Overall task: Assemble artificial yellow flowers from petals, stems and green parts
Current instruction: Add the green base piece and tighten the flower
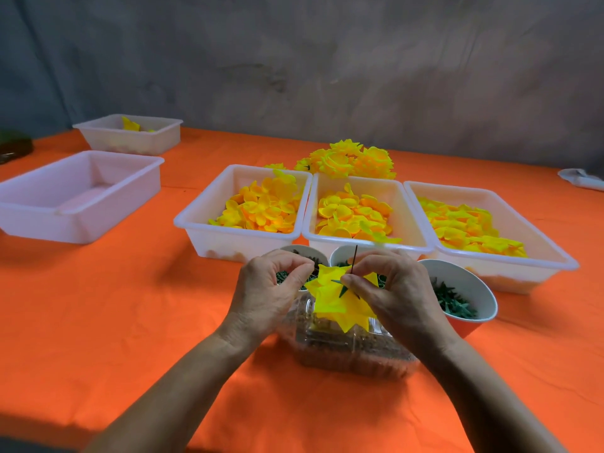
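A half-built yellow flower (pixel 336 300) hangs between my hands above a clear plastic box (pixel 346 349). My left hand (pixel 268 292) pinches the flower's left edge. My right hand (pixel 389 289) pinches the thin dark stem (pixel 354 258), which sticks up through the petals, beside a green star-shaped part (pixel 343 287) on the flower. Three white trays of yellow petals stand behind: left (pixel 196 220), middle (pixel 408 230), right (pixel 555 256). Finished yellow flowers (pixel 346 160) lie in a heap beyond them.
Three bowls of green parts sit just behind my hands: left (pixel 304 251), middle (pixel 341 255), right (pixel 470 289). An empty white tray (pixel 78 194) and another holding a few petals (pixel 130 134) stand at the far left on the orange tablecloth (pixel 130 305).
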Available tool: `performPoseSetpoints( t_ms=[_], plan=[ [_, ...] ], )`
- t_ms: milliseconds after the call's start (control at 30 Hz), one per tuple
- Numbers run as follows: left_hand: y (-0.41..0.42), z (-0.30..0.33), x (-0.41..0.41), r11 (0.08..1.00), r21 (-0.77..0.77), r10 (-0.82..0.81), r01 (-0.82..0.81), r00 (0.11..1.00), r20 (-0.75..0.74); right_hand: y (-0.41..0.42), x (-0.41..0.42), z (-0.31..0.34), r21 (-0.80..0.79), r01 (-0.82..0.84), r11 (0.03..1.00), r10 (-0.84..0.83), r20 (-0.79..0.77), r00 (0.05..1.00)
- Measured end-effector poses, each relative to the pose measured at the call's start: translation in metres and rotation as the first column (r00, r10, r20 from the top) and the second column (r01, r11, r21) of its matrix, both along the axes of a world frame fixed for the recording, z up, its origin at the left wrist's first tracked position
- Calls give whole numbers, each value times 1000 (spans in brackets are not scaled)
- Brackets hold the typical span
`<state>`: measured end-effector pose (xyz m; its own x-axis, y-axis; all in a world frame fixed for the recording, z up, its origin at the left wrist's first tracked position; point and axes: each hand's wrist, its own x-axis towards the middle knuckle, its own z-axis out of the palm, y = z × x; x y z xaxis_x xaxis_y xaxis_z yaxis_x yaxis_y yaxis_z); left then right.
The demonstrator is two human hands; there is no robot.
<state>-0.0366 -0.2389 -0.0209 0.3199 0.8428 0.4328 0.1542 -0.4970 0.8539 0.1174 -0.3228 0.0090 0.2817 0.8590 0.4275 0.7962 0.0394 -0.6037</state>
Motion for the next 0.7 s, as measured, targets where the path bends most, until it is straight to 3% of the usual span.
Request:
performPoseSetpoints(
  t_ms=[100, 200, 433, 700],
  plan=[
    [-2, -11, 1, 992, -79, 90, -94, 995, -52, -1, -1, 0, 47, -20, 999, 21, -32, 999],
    [-11, -20, 3, 980, -196, 16, -27, 998, -58, -2, -3, 2, 100, -22, 995, 29, -71, 997],
    [-18, -26, 7, 986, -168, -31, 23, 998, -47, 0, -3, 21, 139, -11, 990, 35, -173, 984],
    [-23, -17, 23, 959, -257, -92, 122, 987, 128, 1, -4, 41, 159, -42, 986, 65, -143, 988]
  ],
)
